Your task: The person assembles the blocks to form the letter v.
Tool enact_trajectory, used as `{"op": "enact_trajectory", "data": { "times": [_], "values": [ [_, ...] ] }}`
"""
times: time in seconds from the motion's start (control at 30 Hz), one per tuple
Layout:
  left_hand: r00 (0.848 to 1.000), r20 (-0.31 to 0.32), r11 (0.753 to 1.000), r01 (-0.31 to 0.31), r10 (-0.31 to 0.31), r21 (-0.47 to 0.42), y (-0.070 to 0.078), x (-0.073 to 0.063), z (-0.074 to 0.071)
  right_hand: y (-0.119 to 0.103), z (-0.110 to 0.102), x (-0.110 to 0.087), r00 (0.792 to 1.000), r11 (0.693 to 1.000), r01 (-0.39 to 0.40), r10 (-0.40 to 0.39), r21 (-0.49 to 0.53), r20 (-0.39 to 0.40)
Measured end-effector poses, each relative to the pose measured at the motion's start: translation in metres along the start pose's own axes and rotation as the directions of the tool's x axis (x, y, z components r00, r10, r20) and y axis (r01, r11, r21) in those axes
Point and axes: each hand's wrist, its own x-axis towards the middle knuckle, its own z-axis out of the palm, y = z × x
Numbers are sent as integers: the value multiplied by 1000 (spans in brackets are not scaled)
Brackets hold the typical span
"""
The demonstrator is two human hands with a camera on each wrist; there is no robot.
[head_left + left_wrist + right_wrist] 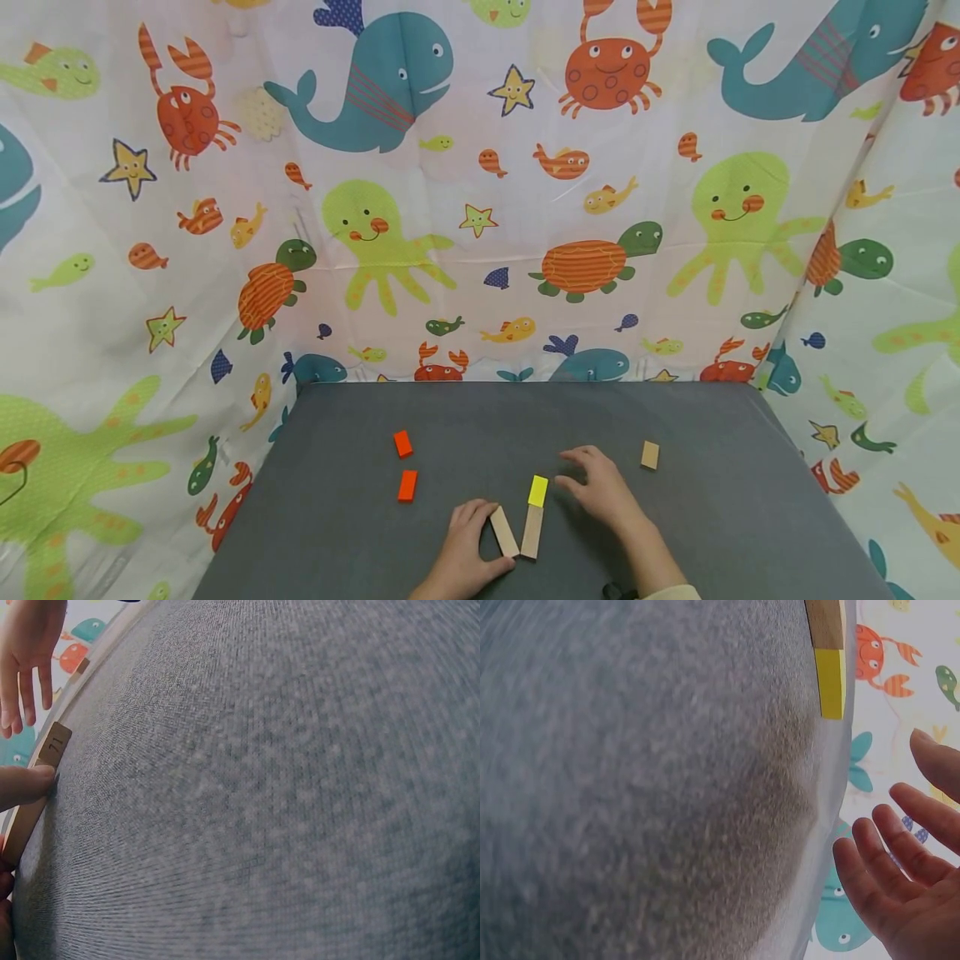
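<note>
Nearest the camera are a pale sleeve (672, 592) and, beside it, a black object (618, 592) too cut off to identify, both on the near side of the yellow block (537, 491) and to its right. From that sleeve the right hand (600, 492) reaches over the worktop (330, 533), just right of the yellow block; its grip is loose, fingers apart and gently bent, holding nothing. To the near left of the yellow block, the left hand (467, 550) has its grip on the held block (504, 532), a long wooden piece taken between thumb at the near end and fingers at the far end. Directly on the near side of the yellow block, touching it end to end, lies the second long block (532, 532); the two long pieces nearly meet at their near ends (whether they touch, I cannot tell). Well left of the yellow block are two orange pieces, the nearer orange block (407, 487) and the farther orange block (402, 444). Right of the yellow block, beyond the right hand, sits a small wooden block (649, 455). Behind the yellow block hangs a curtain (487, 125) printed with sea creatures.
</note>
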Motion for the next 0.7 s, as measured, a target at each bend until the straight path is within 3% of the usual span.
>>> {"op": "enact_trajectory", "data": {
  "times": [0.7],
  "values": [
    [1000,0,1000,10,-10,3,2,0,0,12,-5,-2,999,1000,-15,15,4,-31]
  ]
}}
